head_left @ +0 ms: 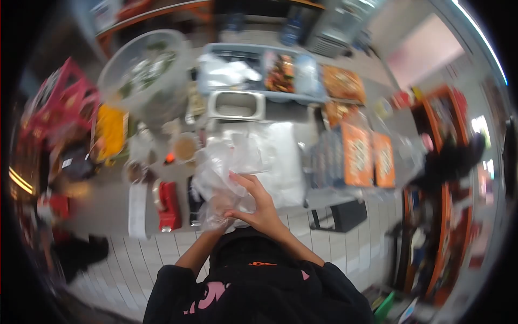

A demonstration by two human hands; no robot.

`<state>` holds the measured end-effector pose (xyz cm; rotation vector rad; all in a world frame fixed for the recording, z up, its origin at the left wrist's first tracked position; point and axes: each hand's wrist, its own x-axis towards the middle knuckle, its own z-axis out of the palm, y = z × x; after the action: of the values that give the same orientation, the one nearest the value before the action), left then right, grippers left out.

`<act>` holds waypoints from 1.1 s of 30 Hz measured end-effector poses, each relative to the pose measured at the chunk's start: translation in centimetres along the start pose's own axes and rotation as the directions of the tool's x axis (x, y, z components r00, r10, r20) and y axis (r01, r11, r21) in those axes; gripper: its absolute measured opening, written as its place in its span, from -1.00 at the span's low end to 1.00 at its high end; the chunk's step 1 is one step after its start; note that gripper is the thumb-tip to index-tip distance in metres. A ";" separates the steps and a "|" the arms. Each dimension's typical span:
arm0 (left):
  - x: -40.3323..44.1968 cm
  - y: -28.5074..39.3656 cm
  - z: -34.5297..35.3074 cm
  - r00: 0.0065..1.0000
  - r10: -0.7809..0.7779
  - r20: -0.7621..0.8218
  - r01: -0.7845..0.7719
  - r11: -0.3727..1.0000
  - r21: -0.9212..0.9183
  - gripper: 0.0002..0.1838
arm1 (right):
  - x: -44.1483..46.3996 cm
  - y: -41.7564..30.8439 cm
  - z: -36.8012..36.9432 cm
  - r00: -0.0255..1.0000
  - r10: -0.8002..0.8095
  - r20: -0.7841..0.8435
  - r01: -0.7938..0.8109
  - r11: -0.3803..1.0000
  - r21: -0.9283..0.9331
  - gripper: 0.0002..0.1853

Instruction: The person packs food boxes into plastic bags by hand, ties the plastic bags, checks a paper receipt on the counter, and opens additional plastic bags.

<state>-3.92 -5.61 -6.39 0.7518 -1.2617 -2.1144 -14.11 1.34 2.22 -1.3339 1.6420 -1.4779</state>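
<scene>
Thin, clear crumpled plastic (218, 175) is in front of my body, over the near edge of the table; whether it is a bag or a glove I cannot make out. My right hand (258, 202) is curled around its right side, index finger and thumb pressing on it from above and below. My left hand (217, 208) is covered by the plastic and shows only faintly through it, its fingers blurred. Just beyond lies a stack of clear and white plastic sheets or bags (283, 162). Behind that stands a metal tray (236, 105).
Orange packets (358, 156) stand at the right. A red tape dispenser (169, 207) and a white strip (137, 210) lie left. Farther back are a blue bin (202, 81) with compartments, a large clear tub (108, 81) of greens, and a yellow-filled tray (110, 132).
</scene>
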 end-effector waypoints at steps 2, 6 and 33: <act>0.0 1.0 2.5 0.991 -0.050 0.121 0.049 0.999 0.013 -0.47 | -1.8 0.5 -2.4 0.994 0.036 -0.107 -0.040 0.999 -0.035 -0.36; -0.2 1.7 8.1 0.947 -0.020 0.321 0.000 0.998 0.062 -0.47 | -4.4 1.3 -6.9 0.929 -0.064 -0.363 0.021 0.992 -0.121 -0.51; 3.0 4.0 27.9 0.786 0.211 0.581 -0.476 0.807 0.350 -0.67 | -11.6 10.8 -31.0 0.421 0.499 0.757 0.441 0.617 -0.652 -0.71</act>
<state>-24.97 7.02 7.81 0.0700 -2.0920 -1.7398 -40.66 23.18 -2.94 -2.0019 1.4240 0.3769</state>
